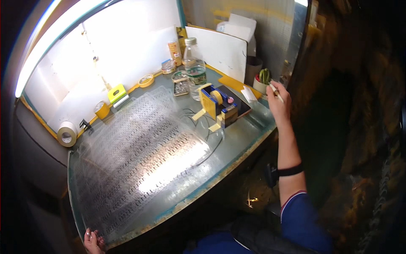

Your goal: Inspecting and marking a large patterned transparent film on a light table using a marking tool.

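Observation:
My right hand (279, 101) is raised at the far right corner of the table, closed around a slim pale pen (276, 91). Just left of it stands a small light pot (259, 85) with green stick-like things in it. Clear plastic sheets (139, 139) printed with rows of small dark marks lie stacked and overlapping across the table. My left hand (93, 242) is at the near left corner, beside the sheets' edge. Its fingers are curled; what they hold, if anything, is too small to make out.
A blue tape dispenser (207, 101) with loose tape ends, a dark tablet-like slab (237, 101) and a large clear bottle (194, 70) stand at the back. Tape rolls (67, 133), a yellow-green hole punch (117, 94) and thin black cables (213, 148) are also there. White boards (220, 51) rise behind.

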Demonstrator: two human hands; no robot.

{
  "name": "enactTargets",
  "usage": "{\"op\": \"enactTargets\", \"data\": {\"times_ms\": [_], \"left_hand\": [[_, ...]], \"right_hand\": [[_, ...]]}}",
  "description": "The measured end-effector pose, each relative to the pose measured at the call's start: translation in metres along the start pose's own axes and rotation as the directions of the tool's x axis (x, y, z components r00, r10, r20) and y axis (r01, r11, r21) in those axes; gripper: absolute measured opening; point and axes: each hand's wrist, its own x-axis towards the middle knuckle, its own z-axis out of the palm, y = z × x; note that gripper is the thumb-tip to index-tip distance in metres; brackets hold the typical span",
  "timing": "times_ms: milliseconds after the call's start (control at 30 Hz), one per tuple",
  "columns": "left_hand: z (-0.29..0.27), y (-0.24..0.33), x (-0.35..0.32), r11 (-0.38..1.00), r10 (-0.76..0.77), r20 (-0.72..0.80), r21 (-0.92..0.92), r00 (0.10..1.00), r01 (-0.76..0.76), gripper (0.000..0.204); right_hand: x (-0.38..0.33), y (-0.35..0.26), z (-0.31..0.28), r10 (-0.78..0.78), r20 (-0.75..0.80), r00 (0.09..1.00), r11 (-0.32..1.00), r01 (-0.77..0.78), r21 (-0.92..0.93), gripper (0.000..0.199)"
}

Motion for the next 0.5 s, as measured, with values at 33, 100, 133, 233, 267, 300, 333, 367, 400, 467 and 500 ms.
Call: {"op": "enactTargets", "data": {"times_ms": [33, 100, 133, 233, 267, 300, 333, 367, 400, 467, 500], "left_hand": [[-0.008, -0.01, 0.009, 0.999, 0.02, 0.025, -0.033, 0.999, -0.019, 0.053], [-0.013, -0.025, 0.016, 0.999, 0.049, 0.008, -0.015, 0.999, -0.049, 0.051], [-0.01, -0.029, 0.018, 0.998, 0.055, -0.035, 0.038, 0.998, -0.054, 0.047], [-0.006, -0.032, 0.016, 0.996, 0.089, -0.113, 0.005, 0.99, -0.089, 0.047], [-0.004, -0.03, 0.014, 0.993, 0.106, -0.131, -0.041, 0.986, -0.112, 0.049], [0.0, -0.026, 0.014, 0.992, 0.106, -0.109, -0.056, 0.988, -0.112, 0.05], [-0.001, -0.021, 0.008, 0.992, 0.103, -0.105, -0.064, 0.989, -0.11, 0.051], [0.001, -0.019, 0.007, 0.98, 0.096, -0.088, -0.165, 0.992, -0.109, 0.056], [-0.003, -0.02, 0.007, 0.977, 0.167, -0.063, -0.125, 0.984, -0.173, 0.057], [-0.025, -0.026, -0.001, 0.958, 0.285, -0.055, -0.006, 0.957, -0.286, 0.059], [-0.024, -0.023, 0.0, 0.958, 0.283, -0.016, -0.037, 0.959, -0.284, 0.059]], "right_hand": [[0.017, 0.004, 0.004, -0.062, 0.028, 0.998, 0.993, 0.064, -0.097, 0.028], [0.044, 0.017, 0.014, -0.159, 0.086, 0.984, 0.938, 0.177, -0.298, 0.029], [0.054, 0.02, 0.022, -0.193, 0.116, 0.974, 0.889, 0.224, -0.399, 0.029], [0.067, 0.009, 0.04, -0.065, 0.288, 0.956, 0.825, 0.213, -0.523, 0.031], [0.072, 0.009, 0.045, -0.043, 0.296, 0.954, 0.818, 0.204, -0.538, 0.031], [0.084, 0.022, 0.045, -0.037, 0.272, 0.962, 0.789, 0.195, -0.582, 0.031], [0.088, 0.023, 0.051, -0.003, 0.3, 0.954, 0.798, 0.183, -0.574, 0.029], [0.1, 0.044, 0.053, -0.053, 0.29, 0.956, 0.828, 0.204, -0.522, 0.03], [0.111, 0.056, 0.058, 0.009, 0.309, 0.951, 0.836, 0.162, -0.524, 0.03], [0.096, 0.039, 0.075, -0.054, 0.384, 0.922, 0.867, 0.234, -0.44, 0.033], [0.107, 0.041, 0.076, 0.025, 0.328, 0.944, 0.837, 0.16, -0.523, 0.031]]}}
